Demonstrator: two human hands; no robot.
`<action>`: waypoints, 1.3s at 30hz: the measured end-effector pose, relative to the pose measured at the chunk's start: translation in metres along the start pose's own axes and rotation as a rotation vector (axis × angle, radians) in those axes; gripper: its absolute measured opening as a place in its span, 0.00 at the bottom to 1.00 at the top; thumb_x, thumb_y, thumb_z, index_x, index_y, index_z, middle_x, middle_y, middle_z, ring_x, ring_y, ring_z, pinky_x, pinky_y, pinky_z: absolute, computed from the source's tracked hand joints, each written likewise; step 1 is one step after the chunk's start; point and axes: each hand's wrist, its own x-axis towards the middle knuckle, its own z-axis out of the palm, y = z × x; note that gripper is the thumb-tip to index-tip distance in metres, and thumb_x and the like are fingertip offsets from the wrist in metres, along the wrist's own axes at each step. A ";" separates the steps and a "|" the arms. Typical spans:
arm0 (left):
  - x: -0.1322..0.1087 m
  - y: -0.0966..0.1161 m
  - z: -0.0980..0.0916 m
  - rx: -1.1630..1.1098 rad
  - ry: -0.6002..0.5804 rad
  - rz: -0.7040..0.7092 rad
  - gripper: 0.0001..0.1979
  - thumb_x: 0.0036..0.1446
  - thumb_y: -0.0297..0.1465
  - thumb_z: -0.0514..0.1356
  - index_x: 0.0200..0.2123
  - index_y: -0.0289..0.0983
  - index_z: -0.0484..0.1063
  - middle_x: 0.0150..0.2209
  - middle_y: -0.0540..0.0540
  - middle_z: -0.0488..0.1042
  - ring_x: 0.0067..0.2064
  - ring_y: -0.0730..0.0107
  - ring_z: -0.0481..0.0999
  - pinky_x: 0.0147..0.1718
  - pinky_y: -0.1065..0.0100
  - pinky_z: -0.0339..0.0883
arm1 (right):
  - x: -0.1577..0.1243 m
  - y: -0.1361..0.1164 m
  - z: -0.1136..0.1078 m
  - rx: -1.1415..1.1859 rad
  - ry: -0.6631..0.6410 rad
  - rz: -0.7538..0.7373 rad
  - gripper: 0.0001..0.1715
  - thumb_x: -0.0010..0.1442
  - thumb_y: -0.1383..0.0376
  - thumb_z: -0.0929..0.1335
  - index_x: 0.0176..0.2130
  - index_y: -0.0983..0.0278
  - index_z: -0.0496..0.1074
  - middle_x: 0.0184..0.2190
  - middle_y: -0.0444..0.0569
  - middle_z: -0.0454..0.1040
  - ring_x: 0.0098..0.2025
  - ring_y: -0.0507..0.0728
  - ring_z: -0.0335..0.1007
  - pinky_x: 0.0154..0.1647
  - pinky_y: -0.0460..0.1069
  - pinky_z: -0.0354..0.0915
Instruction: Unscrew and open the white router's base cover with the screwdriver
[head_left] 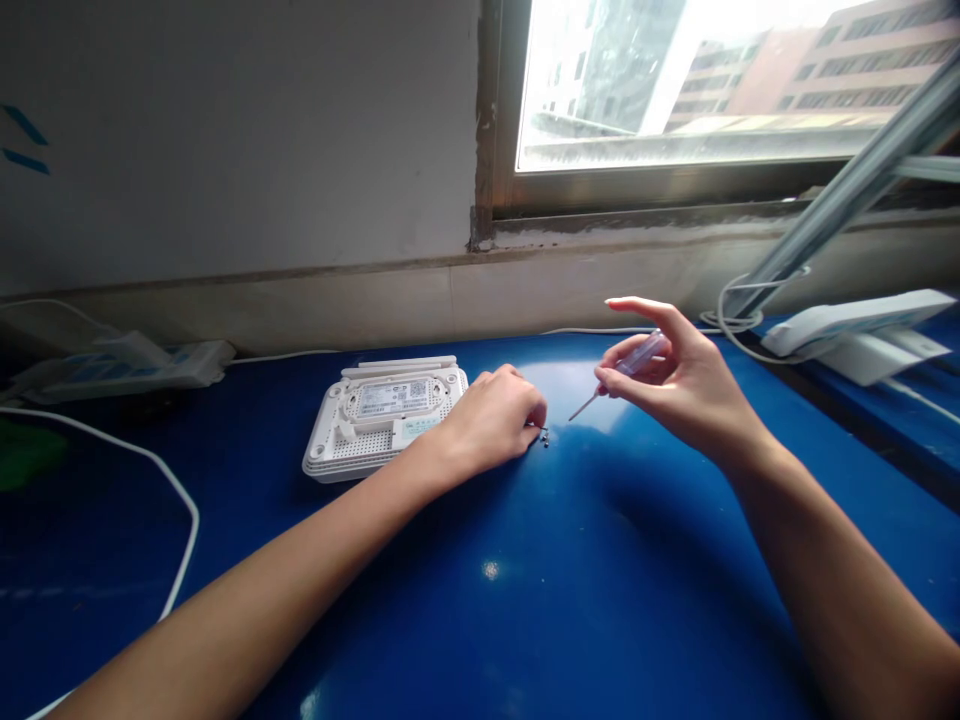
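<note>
A white router lies upside down on the blue tabletop, its labelled, vented underside facing up. Just right of it, my left hand reaches down to the table with fingers drawn together. Several small screws sit right at those fingertips; whether one is pinched between them is hidden. My right hand grips a screwdriver by its clear purplish handle, mainly between thumb and curled fingers, with the index finger stretched out. The thin metal shaft slants down to the left, its tip near the screws.
White power strips with a plug stand at the left rear. At the right are another white strip with adapters and a slanted metal post wrapped in cable. A white cord curves along the left. Wall and window stand behind the blue table.
</note>
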 end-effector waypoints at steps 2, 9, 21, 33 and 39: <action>0.000 -0.001 0.000 -0.004 -0.002 0.010 0.08 0.60 0.24 0.67 0.39 0.40 0.87 0.40 0.42 0.83 0.53 0.54 0.79 0.50 0.63 0.73 | 0.000 0.000 0.000 0.004 0.004 -0.002 0.44 0.52 0.59 0.79 0.65 0.54 0.70 0.32 0.45 0.81 0.31 0.62 0.82 0.34 0.54 0.79; -0.003 -0.003 0.001 -0.024 0.014 0.020 0.08 0.61 0.24 0.67 0.38 0.40 0.87 0.40 0.45 0.84 0.50 0.58 0.81 0.52 0.64 0.73 | 0.000 0.001 0.001 0.001 -0.010 -0.013 0.44 0.52 0.60 0.79 0.65 0.54 0.69 0.32 0.45 0.81 0.31 0.62 0.82 0.34 0.54 0.79; -0.033 -0.020 -0.024 0.066 0.156 0.029 0.17 0.68 0.37 0.66 0.56 0.37 0.81 0.54 0.40 0.81 0.59 0.52 0.75 0.61 0.55 0.70 | -0.001 0.010 0.016 0.133 -0.009 -0.029 0.52 0.53 0.53 0.83 0.68 0.54 0.64 0.34 0.45 0.82 0.33 0.64 0.85 0.40 0.58 0.82; -0.121 -0.072 -0.050 0.246 0.045 -0.222 0.46 0.59 0.66 0.60 0.73 0.49 0.63 0.75 0.35 0.58 0.74 0.32 0.57 0.69 0.33 0.56 | -0.002 0.003 0.081 -0.347 0.039 -0.539 0.17 0.70 0.67 0.71 0.57 0.58 0.77 0.43 0.50 0.84 0.42 0.60 0.84 0.47 0.56 0.81; -0.119 -0.083 -0.062 0.162 0.004 -0.175 0.50 0.54 0.64 0.66 0.73 0.44 0.65 0.72 0.36 0.65 0.73 0.42 0.64 0.71 0.46 0.58 | 0.006 0.007 0.109 -0.623 -0.188 -0.670 0.16 0.71 0.72 0.65 0.44 0.64 0.83 0.48 0.56 0.85 0.44 0.63 0.85 0.47 0.56 0.80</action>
